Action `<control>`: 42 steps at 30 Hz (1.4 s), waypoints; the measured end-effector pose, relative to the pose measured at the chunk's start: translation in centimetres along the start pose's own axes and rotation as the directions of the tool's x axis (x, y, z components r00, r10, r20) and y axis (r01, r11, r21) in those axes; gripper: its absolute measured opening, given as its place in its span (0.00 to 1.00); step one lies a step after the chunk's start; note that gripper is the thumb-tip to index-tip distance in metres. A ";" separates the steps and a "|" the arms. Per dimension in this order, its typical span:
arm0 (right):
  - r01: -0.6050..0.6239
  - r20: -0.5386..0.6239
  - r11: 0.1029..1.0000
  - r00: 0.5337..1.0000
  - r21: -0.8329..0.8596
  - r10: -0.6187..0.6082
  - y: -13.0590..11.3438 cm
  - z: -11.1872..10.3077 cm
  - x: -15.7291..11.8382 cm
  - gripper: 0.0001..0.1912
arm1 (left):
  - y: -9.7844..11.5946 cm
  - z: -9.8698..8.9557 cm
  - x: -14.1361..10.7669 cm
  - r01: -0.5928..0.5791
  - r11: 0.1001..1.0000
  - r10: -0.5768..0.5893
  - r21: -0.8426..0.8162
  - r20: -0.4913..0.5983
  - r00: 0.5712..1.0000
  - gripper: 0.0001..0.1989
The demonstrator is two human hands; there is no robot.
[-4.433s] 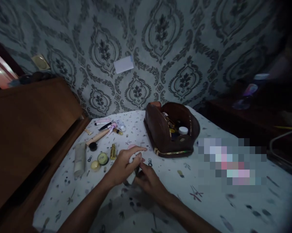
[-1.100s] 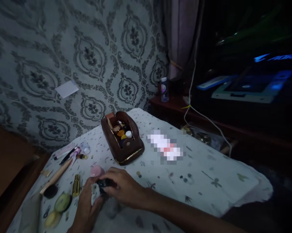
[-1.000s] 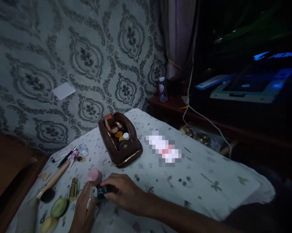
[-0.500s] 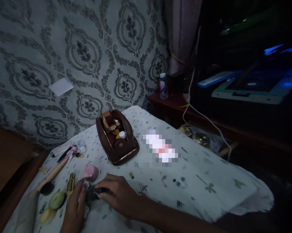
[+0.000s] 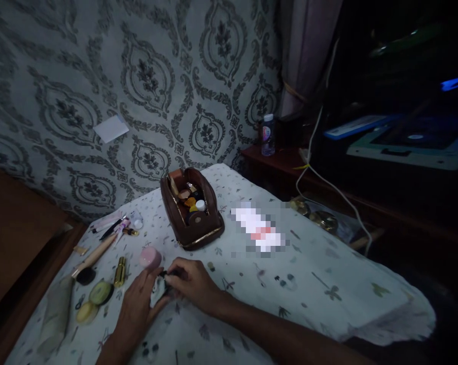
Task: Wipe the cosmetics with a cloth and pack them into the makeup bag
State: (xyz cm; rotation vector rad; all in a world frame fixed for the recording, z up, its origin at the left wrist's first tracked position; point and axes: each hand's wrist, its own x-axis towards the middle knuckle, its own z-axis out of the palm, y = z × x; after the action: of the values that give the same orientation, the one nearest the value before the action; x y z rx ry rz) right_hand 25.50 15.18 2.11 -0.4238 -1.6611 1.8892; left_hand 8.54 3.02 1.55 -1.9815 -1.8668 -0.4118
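Note:
My left hand [image 5: 137, 299] curls around a crumpled white wipe or tissue [image 5: 157, 291] near the front of the bed-like surface. My right hand [image 5: 194, 284] is closed, its fingertips pinching a small dark object [image 5: 165, 274] against the white piece. Fingers cover most of that object, so its kind is hidden. Just beyond my left fingers stands a round pink jar [image 5: 150, 257]. A gold tube [image 5: 119, 272] lies to the left of it. Farther back sits an unzipped brown cosmetic bag [image 5: 204, 237] with several small items inside.
At the left lie a makeup brush [image 5: 99, 251], a yellow-green round container [image 5: 100, 293], a yellow one [image 5: 86, 313] and a pale tube [image 5: 57, 314]. A blurred-out bright item [image 5: 257, 228] is on the patterned sheet [image 5: 308, 284]. A bottle [image 5: 268, 136] stands on a red-brown ledge.
The view has shifted, moving the scene slightly right. My left hand has turned and come around the dark object with the white piece. My right fingers have drawn in closer to it.

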 end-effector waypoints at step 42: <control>0.154 -0.061 0.974 0.984 -0.166 -0.166 -6.5 -1.6 0.2 0.08 | 0.9 0.0 -0.8 0.529 0.644 -0.666 -0.552 -0.065 0.743 0.33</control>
State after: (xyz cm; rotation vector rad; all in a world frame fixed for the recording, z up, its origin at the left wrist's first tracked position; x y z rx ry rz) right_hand 27.67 16.92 8.22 -0.4061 -1.7491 1.6109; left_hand 9.37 2.28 1.06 -1.3634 -2.3698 -1.4233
